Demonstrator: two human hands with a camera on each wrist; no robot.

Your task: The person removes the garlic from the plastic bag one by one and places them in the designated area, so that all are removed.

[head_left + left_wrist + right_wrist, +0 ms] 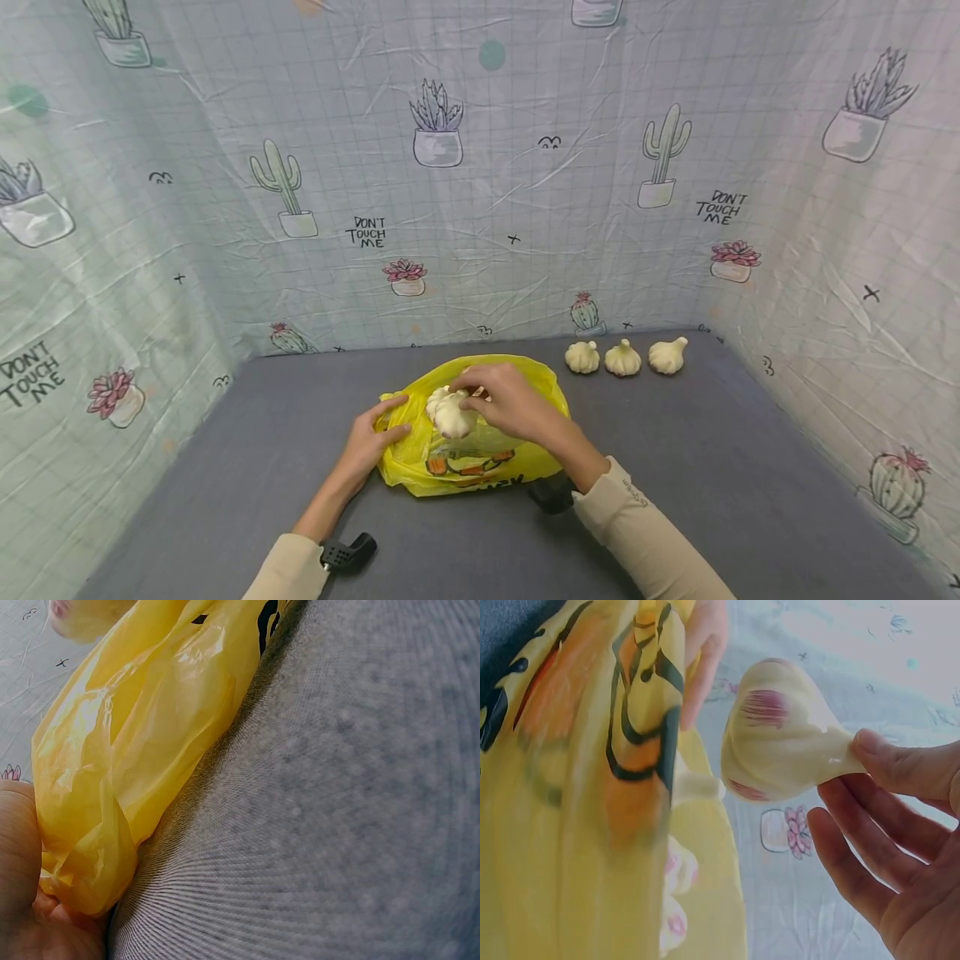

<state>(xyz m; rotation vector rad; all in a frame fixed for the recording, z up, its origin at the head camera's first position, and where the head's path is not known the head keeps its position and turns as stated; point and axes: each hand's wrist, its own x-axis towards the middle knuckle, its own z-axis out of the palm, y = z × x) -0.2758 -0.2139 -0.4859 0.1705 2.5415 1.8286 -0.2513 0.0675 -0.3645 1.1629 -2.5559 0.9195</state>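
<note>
A yellow plastic bag (408,471) with an orange and black print lies on the table, its mouth spread open. At its left edge my left hand (367,442) holds the plastic between thumb and fingers. My right hand (513,402) pinches a white garlic bulb (780,735) by its stem, over the bag's mouth. Purple-pink streaks mark this bulb. Other garlic bulbs (677,866) show inside the bag in the right wrist view, partly hidden by its front side. The bag's left end (90,847) sits against the left palm in the left wrist view.
Three garlic bulbs stand in a row at the table's back right: a left one (582,357), a middle one (622,358) and a right one (667,355). A cloth curtain (480,192) printed with potted cacti surrounds the grey table (465,550) at the back and sides.
</note>
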